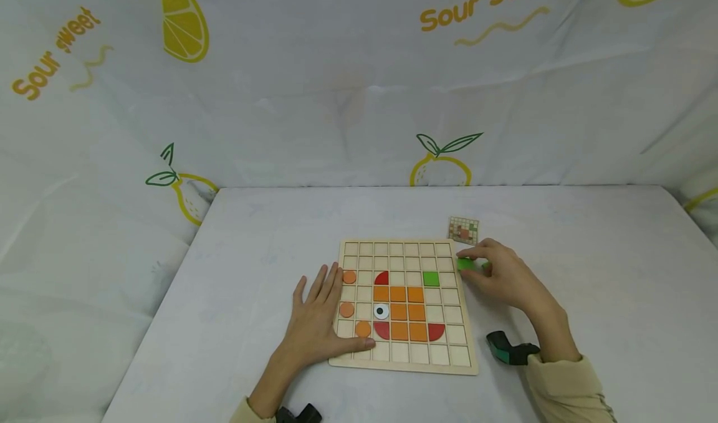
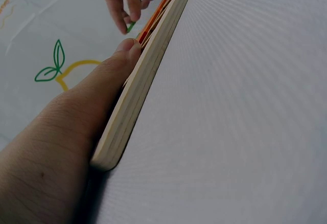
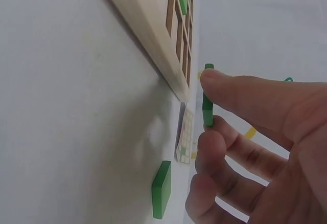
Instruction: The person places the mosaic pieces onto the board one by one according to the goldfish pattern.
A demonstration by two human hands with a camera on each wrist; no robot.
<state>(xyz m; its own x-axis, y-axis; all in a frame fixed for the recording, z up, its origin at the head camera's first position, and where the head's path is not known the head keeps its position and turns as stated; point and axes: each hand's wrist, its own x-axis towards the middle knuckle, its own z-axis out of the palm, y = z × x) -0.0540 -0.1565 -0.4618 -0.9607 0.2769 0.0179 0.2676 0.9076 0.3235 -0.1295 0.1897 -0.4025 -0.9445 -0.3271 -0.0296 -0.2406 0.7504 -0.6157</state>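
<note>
A wooden grid board lies on the white table. My left hand rests on the board's left edge, fingers spread and thumb stretched over the lower left corner. Beyond the board's right edge, my right hand pinches a green tile between thumb and fingertips, above the table. Another green tile lies on the table below that hand. Set in the board are several orange squares, red quarter-round pieces, orange discs, an eye disc and a green square.
A small pattern card lies just behind the board's upper right corner. White cloth with lemon prints hangs behind the table. Dark wrist devices sit at both wrists.
</note>
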